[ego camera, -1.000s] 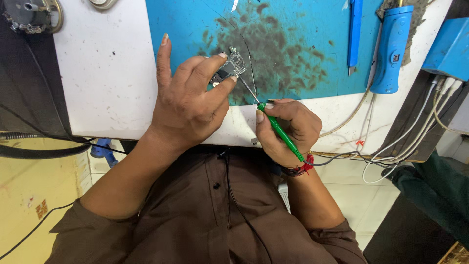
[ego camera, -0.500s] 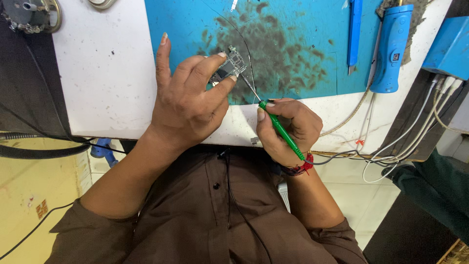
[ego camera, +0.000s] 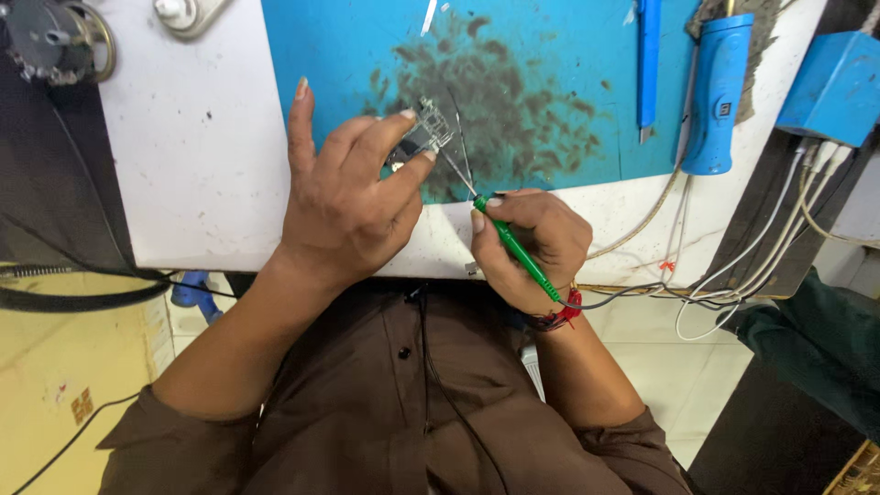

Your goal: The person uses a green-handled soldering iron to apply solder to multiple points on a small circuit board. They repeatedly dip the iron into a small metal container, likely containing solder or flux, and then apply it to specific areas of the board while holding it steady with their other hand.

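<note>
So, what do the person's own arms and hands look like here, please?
Both hands are bare: the left hand and the right hand wear no gloves. Dark brown shirt sleeves are rolled above the elbows. A red thread band circles the right wrist.

The left hand (ego camera: pixel 353 197) lay palm down with its forearm running back toward the body, the elbow bent outward. Its index finger stretched straight ahead, apart from the others, while the thumb and the middle fingers curled together in a pinch. The right hand (ego camera: pixel 532 243) sat closer to the body, fingers folded into a pen-style grip, knuckles up, wrist bent and the forearm angled back to the sleeve.
</note>
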